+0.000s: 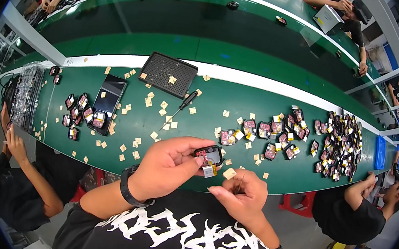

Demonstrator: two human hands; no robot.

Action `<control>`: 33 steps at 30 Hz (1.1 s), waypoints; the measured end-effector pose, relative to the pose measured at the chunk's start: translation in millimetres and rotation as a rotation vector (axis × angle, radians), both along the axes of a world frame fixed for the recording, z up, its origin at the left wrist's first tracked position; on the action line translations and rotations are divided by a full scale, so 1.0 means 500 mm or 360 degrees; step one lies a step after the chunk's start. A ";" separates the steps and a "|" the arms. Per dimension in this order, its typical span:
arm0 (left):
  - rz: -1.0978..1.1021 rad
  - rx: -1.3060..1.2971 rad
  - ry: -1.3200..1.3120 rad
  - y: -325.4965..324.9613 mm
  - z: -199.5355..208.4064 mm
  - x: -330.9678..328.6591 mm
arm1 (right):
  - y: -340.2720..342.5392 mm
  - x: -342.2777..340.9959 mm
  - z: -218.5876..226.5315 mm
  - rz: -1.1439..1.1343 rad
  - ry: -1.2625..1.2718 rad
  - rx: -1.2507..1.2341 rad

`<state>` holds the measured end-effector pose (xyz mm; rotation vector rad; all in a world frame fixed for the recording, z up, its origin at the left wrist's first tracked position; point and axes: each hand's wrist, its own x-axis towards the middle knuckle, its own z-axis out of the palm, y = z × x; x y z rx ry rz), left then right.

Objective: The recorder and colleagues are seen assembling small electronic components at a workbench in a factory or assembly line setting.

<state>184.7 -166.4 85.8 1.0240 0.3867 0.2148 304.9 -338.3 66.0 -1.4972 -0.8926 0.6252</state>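
My left hand (pixel 168 162) is closed around a small black device housing (pixel 215 151), thumb on its near side, just above the table's front edge. Inside the housing a red circuit board shows, and a silver battery (pixel 209 170) with yellow tape hangs at its near edge. Just to the right, my right hand (pixel 244 197) is closed in a pinch. A small beige square (pixel 229 174) is at its fingertips, and a thin dark sliver shows between the fingers, too small to name. The two hands are apart.
Beige squares lie scattered over the green table (pixel 199 124). A screwdriver (pixel 180 109), a black perforated tray (pixel 168 74) and a dark phone (pixel 108 99) lie beyond my hands. Open housings (pixel 277 128) spread rightward to a large pile (pixel 340 146). Co-workers sit at both sides.
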 end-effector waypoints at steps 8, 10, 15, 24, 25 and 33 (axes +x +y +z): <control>0.0054 0.0111 -0.0008 -0.010 -0.007 -0.002 | 0.041 0.008 0.018 -0.0030 -0.1300 0.0126; 0.0061 0.0064 0.0048 -0.012 -0.009 -0.002 | 0.041 0.006 0.017 -0.0052 -0.1202 0.0129; 0.0059 0.0085 0.0146 -0.016 -0.021 -0.001 | 0.037 -0.005 0.024 -0.0103 -0.0492 -0.0052; -0.0039 0.0497 0.0332 -0.022 -0.034 -0.004 | 0.043 -0.003 0.033 -0.0145 -0.0658 -0.0232; 0.0000 0.0446 0.0303 -0.024 -0.038 -0.004 | 0.036 -0.007 0.022 -0.0203 -0.0352 -0.0239; 0.0093 0.0488 0.0178 -0.044 -0.067 0.000 | 0.025 -0.018 0.001 -0.0189 -0.0167 -0.0279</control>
